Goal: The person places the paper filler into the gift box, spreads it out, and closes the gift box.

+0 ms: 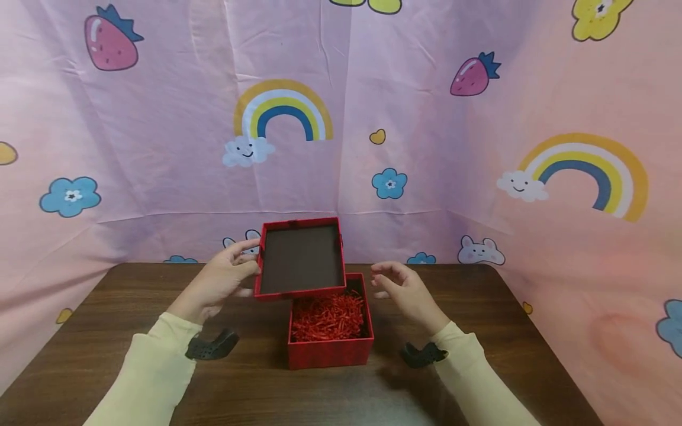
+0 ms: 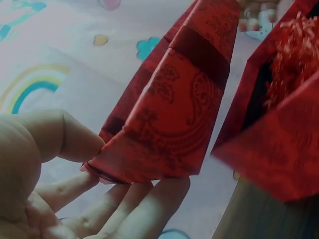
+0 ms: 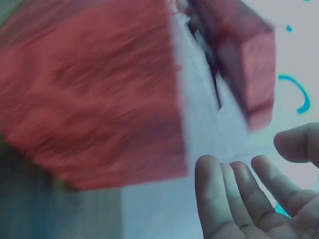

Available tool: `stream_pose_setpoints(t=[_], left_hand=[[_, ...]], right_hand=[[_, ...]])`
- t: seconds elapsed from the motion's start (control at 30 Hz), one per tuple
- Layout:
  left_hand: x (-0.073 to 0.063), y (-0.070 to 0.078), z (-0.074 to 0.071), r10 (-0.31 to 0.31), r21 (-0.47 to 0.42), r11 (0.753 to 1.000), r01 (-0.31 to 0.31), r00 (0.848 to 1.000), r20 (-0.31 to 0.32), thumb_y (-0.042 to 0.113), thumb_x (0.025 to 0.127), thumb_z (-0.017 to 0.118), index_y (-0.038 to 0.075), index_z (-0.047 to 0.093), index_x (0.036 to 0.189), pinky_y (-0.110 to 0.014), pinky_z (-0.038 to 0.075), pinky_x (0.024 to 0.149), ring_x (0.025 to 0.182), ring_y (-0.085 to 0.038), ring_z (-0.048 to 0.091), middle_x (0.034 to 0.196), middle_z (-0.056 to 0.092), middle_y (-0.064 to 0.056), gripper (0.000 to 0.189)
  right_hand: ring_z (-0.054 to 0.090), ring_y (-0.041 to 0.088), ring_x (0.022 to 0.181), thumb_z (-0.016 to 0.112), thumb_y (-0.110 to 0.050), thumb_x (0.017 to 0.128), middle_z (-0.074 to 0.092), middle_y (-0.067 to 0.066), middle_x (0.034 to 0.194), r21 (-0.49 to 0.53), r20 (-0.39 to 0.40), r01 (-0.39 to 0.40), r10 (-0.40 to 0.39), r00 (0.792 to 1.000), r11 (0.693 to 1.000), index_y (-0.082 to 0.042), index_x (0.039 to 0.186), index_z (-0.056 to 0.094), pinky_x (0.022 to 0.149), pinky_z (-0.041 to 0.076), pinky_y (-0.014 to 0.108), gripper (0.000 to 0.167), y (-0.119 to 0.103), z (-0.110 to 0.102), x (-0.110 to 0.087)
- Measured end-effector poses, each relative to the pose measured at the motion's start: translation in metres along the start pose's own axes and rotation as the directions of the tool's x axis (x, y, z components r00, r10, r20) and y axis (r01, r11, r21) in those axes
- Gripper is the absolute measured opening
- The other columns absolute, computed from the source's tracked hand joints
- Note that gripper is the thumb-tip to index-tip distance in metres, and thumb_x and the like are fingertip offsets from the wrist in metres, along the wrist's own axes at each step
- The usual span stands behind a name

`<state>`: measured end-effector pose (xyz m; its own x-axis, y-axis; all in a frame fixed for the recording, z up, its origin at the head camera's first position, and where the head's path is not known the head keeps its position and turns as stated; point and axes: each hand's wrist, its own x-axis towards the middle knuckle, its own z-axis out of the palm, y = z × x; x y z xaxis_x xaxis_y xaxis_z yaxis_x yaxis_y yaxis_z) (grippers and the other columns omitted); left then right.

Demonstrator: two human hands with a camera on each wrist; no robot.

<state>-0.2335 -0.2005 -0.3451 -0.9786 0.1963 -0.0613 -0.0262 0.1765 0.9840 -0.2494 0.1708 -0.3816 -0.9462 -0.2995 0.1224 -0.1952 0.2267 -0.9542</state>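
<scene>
A square red box lid [image 1: 303, 260], its dark inside facing me, is tilted up above the back left of a red box [image 1: 330, 354]. My left hand [image 1: 226, 278] grips the lid's left side, thumb on one face and fingers beneath, as the left wrist view shows on the patterned lid edge [image 2: 169, 119]. Red shredded paper [image 1: 330, 316] fills the box. To the right of the box my right hand [image 1: 402, 290] hovers with relaxed, slightly bent fingers and touches nothing. In the right wrist view its fingers [image 3: 214, 194] are apart from the box wall [image 3: 99, 99].
The box stands on a dark brown wooden table [image 1: 240, 378]. Behind and beside it hangs a pink and lilac cloth [image 1: 176, 118] printed with rainbows, strawberries and flowers. A black strap [image 1: 213, 346] sits at the left wrist, another strap [image 1: 423, 355] at the right.
</scene>
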Motion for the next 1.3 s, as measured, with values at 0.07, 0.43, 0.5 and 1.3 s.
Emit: stream_pose_setpoints(t=[0.07,0.43,0.5,1.3], left_hand=[[0.002,0.003,0.009,0.006,-0.002,1.000,-0.006,1.000,-0.003,0.010,0.103,0.052,0.012,0.022,0.165,-0.039,0.060,0.077,0.131,-0.038,0.049,0.155,0.040,-0.027,0.068],[0.001,0.018,0.045,0.085,0.088,0.993,-0.082,0.996,-0.029,0.009,0.098,0.056,0.012,0.030,0.162,-0.044,0.060,0.077,0.123,-0.033,0.059,0.151,0.047,-0.020,0.069],[0.000,0.018,0.047,0.104,0.082,0.991,-0.101,0.994,-0.036,0.009,0.099,0.057,0.010,0.030,0.162,-0.042,0.060,0.079,0.125,-0.033,0.059,0.153,0.046,-0.019,0.069],[-0.003,-0.007,0.074,0.466,-0.059,0.881,-0.469,0.883,-0.055,0.024,0.104,0.044,0.009,0.014,0.161,-0.065,0.018,0.122,0.153,-0.038,0.016,0.164,0.019,-0.018,0.066]], right_hand=[[0.062,0.041,0.121,0.061,-0.020,0.106,0.063,0.019,0.133,-0.017,0.012,0.010,-0.009,1.000,1.000,-0.001,0.135,0.061,0.090,0.061,0.046,0.035,-0.011,0.001,0.003],[0.068,0.025,0.095,0.061,-0.031,0.106,0.071,0.010,0.121,-0.187,-0.073,-0.018,0.004,0.997,0.982,-0.009,0.134,0.067,0.076,0.057,0.032,0.037,-0.045,0.007,-0.004],[0.067,0.026,0.093,0.061,-0.033,0.105,0.071,0.011,0.119,-0.196,-0.097,-0.015,-0.004,0.995,0.980,-0.009,0.135,0.066,0.075,0.057,0.032,0.038,-0.047,0.007,-0.004],[0.041,0.034,0.144,0.044,-0.036,0.110,0.041,0.014,0.152,0.043,0.022,0.269,-0.271,0.962,0.962,-0.008,0.155,0.042,0.118,0.036,0.057,0.053,-0.037,0.008,0.002]])
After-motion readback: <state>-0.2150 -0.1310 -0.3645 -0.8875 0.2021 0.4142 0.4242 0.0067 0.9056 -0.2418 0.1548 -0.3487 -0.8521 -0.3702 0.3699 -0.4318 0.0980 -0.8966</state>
